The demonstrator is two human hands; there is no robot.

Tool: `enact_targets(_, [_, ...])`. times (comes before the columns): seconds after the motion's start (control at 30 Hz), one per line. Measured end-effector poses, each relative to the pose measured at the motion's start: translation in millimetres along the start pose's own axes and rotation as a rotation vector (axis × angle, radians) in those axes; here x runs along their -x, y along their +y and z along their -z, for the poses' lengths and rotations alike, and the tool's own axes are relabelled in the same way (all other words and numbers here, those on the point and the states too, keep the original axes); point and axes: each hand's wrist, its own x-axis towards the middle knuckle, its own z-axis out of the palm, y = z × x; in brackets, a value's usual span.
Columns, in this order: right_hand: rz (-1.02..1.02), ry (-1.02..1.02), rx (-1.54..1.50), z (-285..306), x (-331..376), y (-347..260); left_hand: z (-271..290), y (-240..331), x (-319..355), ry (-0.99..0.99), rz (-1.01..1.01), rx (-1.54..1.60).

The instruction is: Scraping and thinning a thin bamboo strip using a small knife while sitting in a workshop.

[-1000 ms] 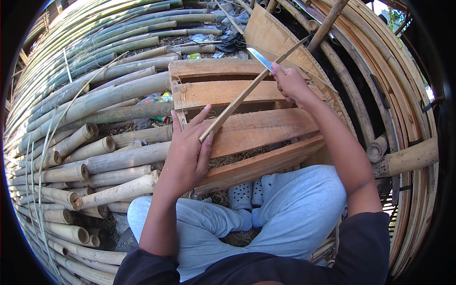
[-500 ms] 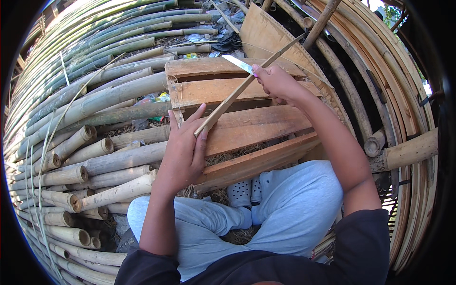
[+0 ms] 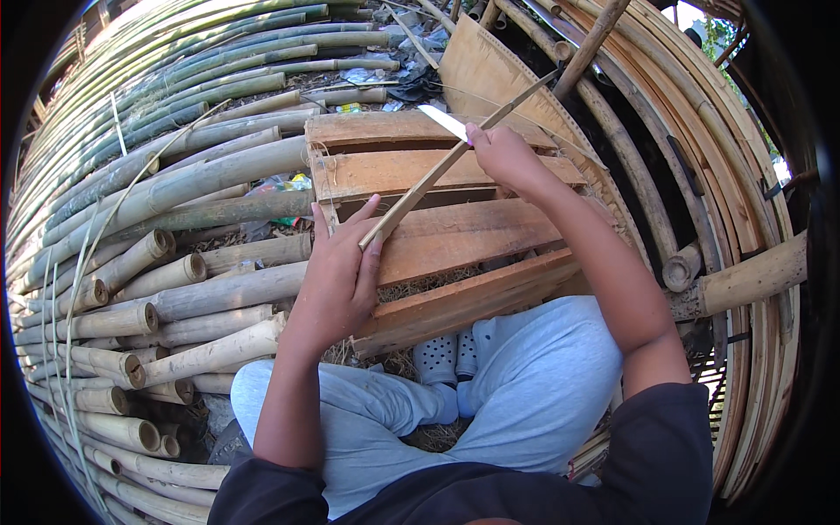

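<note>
We see wooden pallet (image 3: pixel 455 236) tilted ahead of our knees. Bamboo poles (image 3: pixel 175 184) stacked at left, cut ends facing us. Curved split bamboo slats (image 3: pixel 700 157) piled at right. Plywood sheet (image 3: pixel 490 70) leaning behind pallet. Grey perforated clogs (image 3: pixel 446 359) below pallet's near edge. Small litter (image 3: pixel 280 185) between poles and pallet.

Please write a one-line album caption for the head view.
Left hand steadies bamboo strip; right hand holds knife.

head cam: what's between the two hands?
Head view: a thin bamboo strip spans from left hand to right hand, which holds a knife blade on it. Beneath lies a wooden pallet.
</note>
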Motion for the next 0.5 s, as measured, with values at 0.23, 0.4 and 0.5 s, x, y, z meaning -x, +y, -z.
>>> enact_targets(0.23, [0.014, 0.011, 0.077, 4, 0, 2, 0, 3, -3, -0.042, 0.005, 0.009])
enact_targets(0.4, [-0.016, -0.225, 0.004, 4, 16, -16, 0, 0, 1, -0.034, -0.001, -0.025])
enact_targets(0.5, [-0.104, -0.116, -0.002, 9, 12, -12, 1, 2, -2, -0.046, -0.004, -0.004])
